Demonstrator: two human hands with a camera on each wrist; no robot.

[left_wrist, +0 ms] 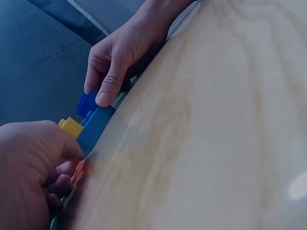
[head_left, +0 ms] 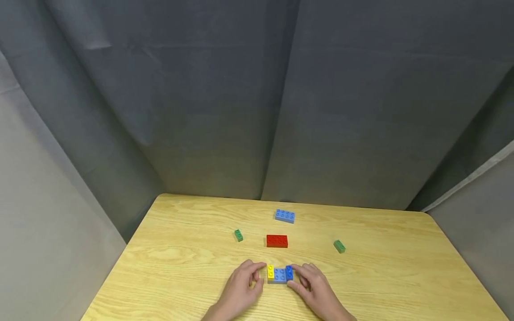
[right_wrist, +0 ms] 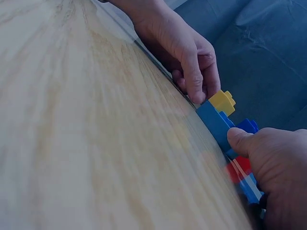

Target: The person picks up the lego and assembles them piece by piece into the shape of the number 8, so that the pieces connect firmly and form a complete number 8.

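Observation:
A light blue brick point(head_left: 279, 275) lies near the front of the table with a small yellow brick point(head_left: 271, 272) on its left end and a small dark blue brick point(head_left: 289, 273) on its right end. My right hand point(head_left: 315, 287) pinches the dark blue brick, index finger at the far side and thumb at the near side. In the left wrist view, that thumb also presses the side of the light blue brick point(left_wrist: 97, 125). My left hand point(head_left: 242, 287) is beside the yellow end, thumb and index finger spread apart and holding nothing; whether its index fingertip touches is unclear.
Beyond the hands lies a red brick point(head_left: 277, 241), with another light blue brick point(head_left: 285, 216) farther back. Small green bricks lie to the left point(head_left: 238, 235) and right point(head_left: 339, 246). Grey curtains point(head_left: 225, 111) hang behind the wooden table point(head_left: 180, 249) and at both sides.

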